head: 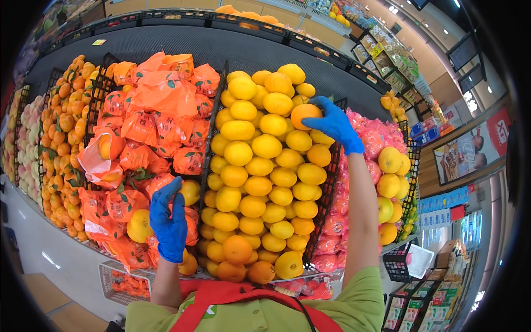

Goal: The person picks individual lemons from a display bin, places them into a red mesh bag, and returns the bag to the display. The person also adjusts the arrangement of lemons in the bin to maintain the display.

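My right hand (334, 124), in a blue glove, has its fingers around an orange (305, 116) at the upper right of a heap of yellow citrus fruit (266, 146). This orange is deeper in colour than the fruit beneath it. Over the orange-wrapped citrus (143, 128) to the left, my gloved left hand (168, 222) has its fingers apart and nothing visible in them. An unwrapped citrus fruit (190, 192) lies just beside its fingertips, and another yellow fruit (140, 226) sits on its other side. Several darker oranges (237, 249) rest at the heap's near edge.
Black plastic dividers (212, 124) separate the fruit heaps. Pink-wrapped fruit (332, 245) lies right of the yellow citrus, with loose yellow fruit (389, 160) on it. Small mandarins (64, 137) fill a section further left. A pale plastic basket (108, 284) stands below the display's front edge.
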The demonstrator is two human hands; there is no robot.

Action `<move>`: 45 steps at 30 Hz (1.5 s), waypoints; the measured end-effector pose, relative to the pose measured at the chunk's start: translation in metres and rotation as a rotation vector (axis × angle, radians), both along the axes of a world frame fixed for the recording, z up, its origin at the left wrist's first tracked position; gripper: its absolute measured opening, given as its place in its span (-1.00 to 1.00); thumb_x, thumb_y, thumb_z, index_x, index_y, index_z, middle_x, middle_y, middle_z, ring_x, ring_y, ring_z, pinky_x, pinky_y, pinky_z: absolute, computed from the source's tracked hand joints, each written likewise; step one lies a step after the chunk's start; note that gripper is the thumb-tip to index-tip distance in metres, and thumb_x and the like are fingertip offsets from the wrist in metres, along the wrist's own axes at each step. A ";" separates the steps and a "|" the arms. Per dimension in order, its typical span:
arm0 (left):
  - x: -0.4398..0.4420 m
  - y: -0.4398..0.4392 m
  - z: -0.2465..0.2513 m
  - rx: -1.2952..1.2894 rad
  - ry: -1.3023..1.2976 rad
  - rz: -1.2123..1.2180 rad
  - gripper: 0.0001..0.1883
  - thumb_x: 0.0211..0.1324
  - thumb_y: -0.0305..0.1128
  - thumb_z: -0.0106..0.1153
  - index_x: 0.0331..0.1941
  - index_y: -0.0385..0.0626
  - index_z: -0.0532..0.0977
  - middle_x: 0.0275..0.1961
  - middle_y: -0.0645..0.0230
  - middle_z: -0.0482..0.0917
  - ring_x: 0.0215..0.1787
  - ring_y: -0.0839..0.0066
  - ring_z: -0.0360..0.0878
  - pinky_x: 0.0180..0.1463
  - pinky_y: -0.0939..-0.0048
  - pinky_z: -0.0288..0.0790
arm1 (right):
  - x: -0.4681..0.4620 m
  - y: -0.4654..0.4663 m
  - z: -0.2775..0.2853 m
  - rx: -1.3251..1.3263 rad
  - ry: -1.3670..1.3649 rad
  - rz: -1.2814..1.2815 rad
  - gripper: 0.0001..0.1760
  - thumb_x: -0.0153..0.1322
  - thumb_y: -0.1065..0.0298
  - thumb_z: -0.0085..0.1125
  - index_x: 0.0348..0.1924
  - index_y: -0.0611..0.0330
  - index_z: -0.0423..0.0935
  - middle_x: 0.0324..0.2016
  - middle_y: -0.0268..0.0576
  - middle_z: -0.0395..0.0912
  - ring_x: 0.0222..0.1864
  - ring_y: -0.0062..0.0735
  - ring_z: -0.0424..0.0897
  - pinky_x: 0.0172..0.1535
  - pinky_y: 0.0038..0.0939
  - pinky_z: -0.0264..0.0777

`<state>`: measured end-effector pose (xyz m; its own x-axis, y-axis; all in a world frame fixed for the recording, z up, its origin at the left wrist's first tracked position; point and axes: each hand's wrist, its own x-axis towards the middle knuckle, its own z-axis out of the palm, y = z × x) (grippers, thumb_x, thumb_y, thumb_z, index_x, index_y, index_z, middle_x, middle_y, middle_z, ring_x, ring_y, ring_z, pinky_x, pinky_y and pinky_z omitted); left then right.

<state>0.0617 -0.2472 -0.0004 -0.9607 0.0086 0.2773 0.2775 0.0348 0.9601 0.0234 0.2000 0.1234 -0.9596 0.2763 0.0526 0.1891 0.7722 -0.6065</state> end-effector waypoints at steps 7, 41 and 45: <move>0.016 0.050 0.031 0.017 0.007 -0.323 -0.57 0.32 -0.59 0.18 0.26 -0.14 0.54 0.22 0.20 0.60 0.22 0.33 0.58 0.30 0.34 0.44 | 0.085 -0.046 -0.007 -1.046 0.246 -0.021 -0.44 0.48 0.25 0.32 0.29 0.24 0.43 0.18 -0.10 0.55 0.26 -0.30 0.52 0.34 -0.27 0.38; -0.039 -0.069 -0.036 -0.874 0.237 -0.048 -0.57 0.33 -0.50 0.18 0.27 -0.06 0.55 0.18 0.05 0.60 0.18 0.06 0.56 0.26 0.14 0.45 | 0.259 -0.174 -0.114 -0.345 -0.351 0.056 -0.37 0.40 0.02 0.44 0.17 0.27 0.53 0.02 0.06 0.60 -0.06 -0.07 0.68 -0.01 -0.23 0.58; -0.030 -0.058 -0.028 -0.900 0.230 0.032 -0.49 0.33 -0.46 0.20 0.36 0.03 0.50 0.32 0.02 0.50 0.30 0.01 0.48 0.33 0.09 0.38 | 0.199 -0.116 -0.087 -0.153 0.076 -0.135 -0.49 0.44 0.08 0.41 0.08 0.30 0.59 -0.08 0.02 0.69 -0.02 -0.06 0.68 0.03 -0.20 0.55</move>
